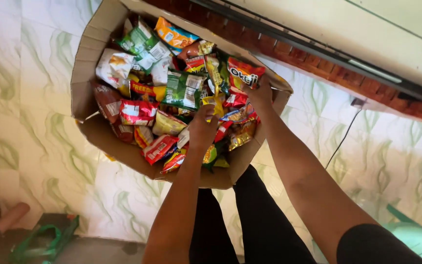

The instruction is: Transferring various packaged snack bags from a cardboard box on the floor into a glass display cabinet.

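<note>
Left hand (202, 131) buried among snack packets (164, 105) in cardboard box (86, 73), grip unclear. Right hand (260, 93) pinches red packet (242, 74) at far rim, packet tilted above fingers.

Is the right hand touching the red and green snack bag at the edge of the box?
Touching. In the head view, the right hand has its fingers closed on the lower edge of the red and green snack bag, lifting it above the cardboard box.
</note>
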